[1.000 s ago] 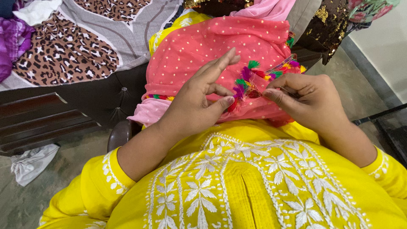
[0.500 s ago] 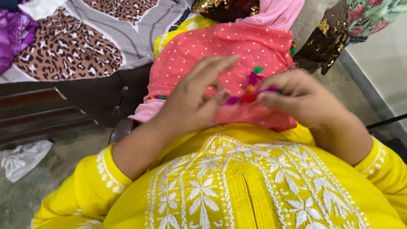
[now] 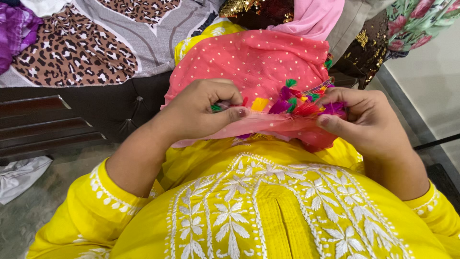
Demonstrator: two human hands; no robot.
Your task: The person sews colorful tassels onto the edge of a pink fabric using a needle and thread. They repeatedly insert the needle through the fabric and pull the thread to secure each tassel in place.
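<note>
A coral-pink cloth (image 3: 258, 60) with small gold dots lies over my lap, edged with a row of coloured tassels (image 3: 292, 100) in green, purple, red and yellow. My left hand (image 3: 199, 110) is closed on the cloth's edge at the left end of the tassel row. My right hand (image 3: 366, 122) pinches the same edge at the right end, by a purple tassel. The edge is stretched between the two hands. I wear a yellow tunic (image 3: 268, 206) with white embroidery.
A bed with a grey leopard-print sheet (image 3: 91, 43) and dark padded frame (image 3: 110, 108) stands at the left. Piled fabrics, pink (image 3: 314, 17), sequined (image 3: 364, 45) and floral (image 3: 417, 19), lie behind. A white rag (image 3: 19, 175) lies on the grey floor.
My left hand went from fingers spread to closed on the cloth's edge and moved left. My right hand moved right, and the tasselled edge is now pulled out between them.
</note>
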